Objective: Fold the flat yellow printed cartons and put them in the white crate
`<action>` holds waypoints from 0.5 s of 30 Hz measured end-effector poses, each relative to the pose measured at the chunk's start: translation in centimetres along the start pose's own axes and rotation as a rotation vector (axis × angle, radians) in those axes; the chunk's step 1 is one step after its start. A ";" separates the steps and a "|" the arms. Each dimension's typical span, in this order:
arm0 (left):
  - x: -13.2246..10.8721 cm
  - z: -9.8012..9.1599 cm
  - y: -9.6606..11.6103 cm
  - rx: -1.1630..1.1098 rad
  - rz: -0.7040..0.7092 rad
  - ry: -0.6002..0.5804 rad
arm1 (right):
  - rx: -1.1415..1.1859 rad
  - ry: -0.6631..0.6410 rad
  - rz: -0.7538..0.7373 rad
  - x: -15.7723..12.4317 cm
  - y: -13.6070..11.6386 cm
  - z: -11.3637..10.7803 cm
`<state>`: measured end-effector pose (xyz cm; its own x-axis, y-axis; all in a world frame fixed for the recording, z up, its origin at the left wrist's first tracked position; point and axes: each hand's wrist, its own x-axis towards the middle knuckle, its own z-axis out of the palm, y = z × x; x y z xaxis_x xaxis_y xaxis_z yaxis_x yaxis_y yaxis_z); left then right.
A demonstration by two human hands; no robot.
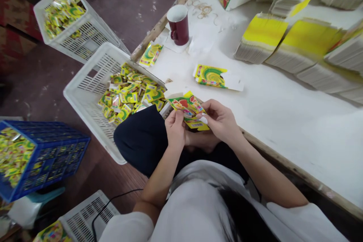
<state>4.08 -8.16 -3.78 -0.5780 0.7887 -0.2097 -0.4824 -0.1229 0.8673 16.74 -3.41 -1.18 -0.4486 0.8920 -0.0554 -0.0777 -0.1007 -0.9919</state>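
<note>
Between my two hands, above my lap at the table's edge, is a printed yellow, green and red crayon box (185, 106) with a white flap sticking up. My left hand (176, 127) pinches its lower left side between thumb and fingers. On the right side, my right hand (220, 119) grips the box with the thumb across its front. Just beyond, a flat yellow crayon box (211, 75) with a white flap lies on the white table (297, 132). Another small yellow box (151, 53) lies near the table's left edge.
A maroon mug (178, 24) stands near rubber bands (202, 9). Stacks of flat yellow cartons (262, 32) fill the far right. A white crate (81, 77) of small yellow boxes sits at my left knee. Another white crate (82, 36) and a blue crate (56, 155) stand farther left.
</note>
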 end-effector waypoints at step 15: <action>2.0 -4.5 7.0 0.538 -0.007 -0.636 | -0.937 -0.335 -0.703 0.1 -3.9 -4.6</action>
<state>-3.36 -10.14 -0.16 -0.0161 0.9980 -0.0604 -0.0106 0.0602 0.9981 21.09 -0.96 2.11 -0.7856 0.4521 0.4223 0.2142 0.8392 -0.4999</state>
